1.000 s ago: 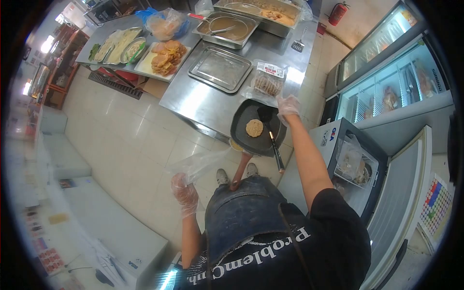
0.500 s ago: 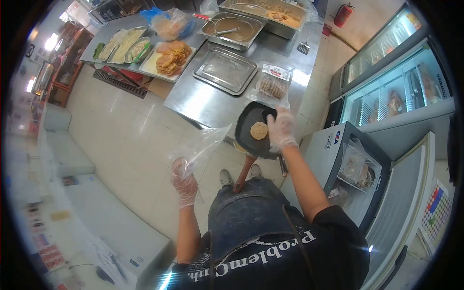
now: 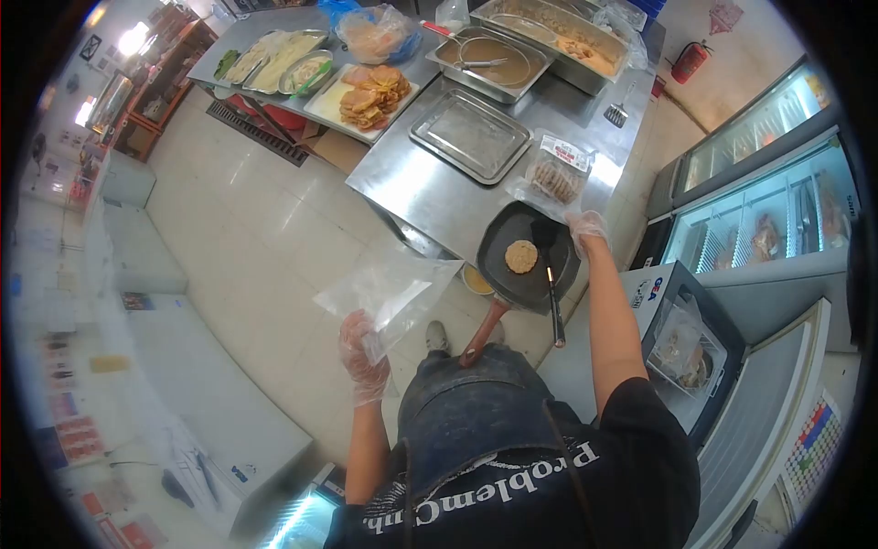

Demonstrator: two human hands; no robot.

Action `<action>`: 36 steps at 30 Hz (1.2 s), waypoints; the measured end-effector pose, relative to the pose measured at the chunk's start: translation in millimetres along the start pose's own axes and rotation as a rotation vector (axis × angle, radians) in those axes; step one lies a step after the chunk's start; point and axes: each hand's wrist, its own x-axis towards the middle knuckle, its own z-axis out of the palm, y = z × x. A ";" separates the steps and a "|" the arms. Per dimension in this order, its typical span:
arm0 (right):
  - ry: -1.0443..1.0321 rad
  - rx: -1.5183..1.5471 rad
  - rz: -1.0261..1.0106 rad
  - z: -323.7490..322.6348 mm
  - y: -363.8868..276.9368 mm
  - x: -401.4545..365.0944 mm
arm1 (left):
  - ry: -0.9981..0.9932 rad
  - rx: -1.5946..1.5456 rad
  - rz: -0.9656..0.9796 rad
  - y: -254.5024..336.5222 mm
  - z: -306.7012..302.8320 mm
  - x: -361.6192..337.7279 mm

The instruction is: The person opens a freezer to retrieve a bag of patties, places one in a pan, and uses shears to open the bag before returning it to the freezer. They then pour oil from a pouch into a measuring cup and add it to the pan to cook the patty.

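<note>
In a clear glove, my left hand (image 3: 364,357) grips a sheet of clear plastic film (image 3: 393,297), which hangs out over the floor. My gloved right hand (image 3: 588,234) is beyond the pan's right rim, its fingers bent in at the loose corner of a plastic pack of patties (image 3: 554,176). Below that lies a dark square frying pan (image 3: 498,265) with a brown handle pointing at my body. One pale round patty (image 3: 521,257) rests inside it. A black-handled spatula (image 3: 555,311) leans in the pan, its handle over the near rim.
The steel table (image 3: 393,188) carries an upturned-looking metal tray (image 3: 471,135), a sauce pan insert (image 3: 503,69), a platter of flat browned pieces (image 3: 375,96) and a slotted turner (image 3: 617,112). At right stand an open chest freezer (image 3: 681,348) and lit glass fridges (image 3: 750,215).
My right hand has moved off the pan, up and right to the patty pack. The camera view has shifted, so the table appears further right. My left hand still holds the film.
</note>
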 end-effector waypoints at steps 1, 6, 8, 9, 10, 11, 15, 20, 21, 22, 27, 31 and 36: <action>-0.011 0.133 0.023 14.6 16.7 22.3 | 0.009 0.039 -0.025 -0.1 -3.9 -2.5; 0.023 0.266 0.125 1.3 -0.1 25.4 | 0.022 0.110 -0.058 -18.8 -15.7 -28.5; -0.156 -0.215 -0.253 -0.5 17.8 56.0 | 0.023 0.144 -0.086 -25.1 -19.5 -35.8; -0.155 -0.216 -0.264 7.5 21.6 70.7 | 0.022 0.100 -0.114 -27.2 -20.6 -37.0; -0.135 0.251 -0.068 18.2 23.3 84.6 | 0.022 0.056 -0.141 -30.3 -21.3 -37.6; -0.115 0.713 0.137 24.6 25.5 95.3 | 0.030 0.061 -0.144 -31.3 -22.1 -34.7; 0.026 0.905 -0.137 -3.3 -8.2 111.3 | -0.015 0.029 -0.072 -39.1 -15.5 -5.7; 0.440 0.123 -0.559 -59.5 -65.4 189.2 | -0.225 -0.037 0.104 -58.7 30.0 64.0; 0.447 0.121 -0.558 -64.9 -78.4 185.9 | -0.293 -0.073 0.096 -59.7 42.4 80.0; 0.460 0.245 -0.510 -77.8 -98.1 171.3 | -0.312 -0.062 0.157 -69.2 59.8 91.1; 0.586 0.356 -0.609 -125.3 -148.5 65.4 | -0.480 -0.042 0.349 -113.4 134.4 135.8; 0.476 0.773 -0.747 -131.4 -167.0 10.1 | -0.814 0.368 0.314 -128.0 166.9 168.6; 0.029 1.730 -0.417 -106.9 -241.6 -98.7 | -1.118 0.277 0.387 -145.2 175.6 201.9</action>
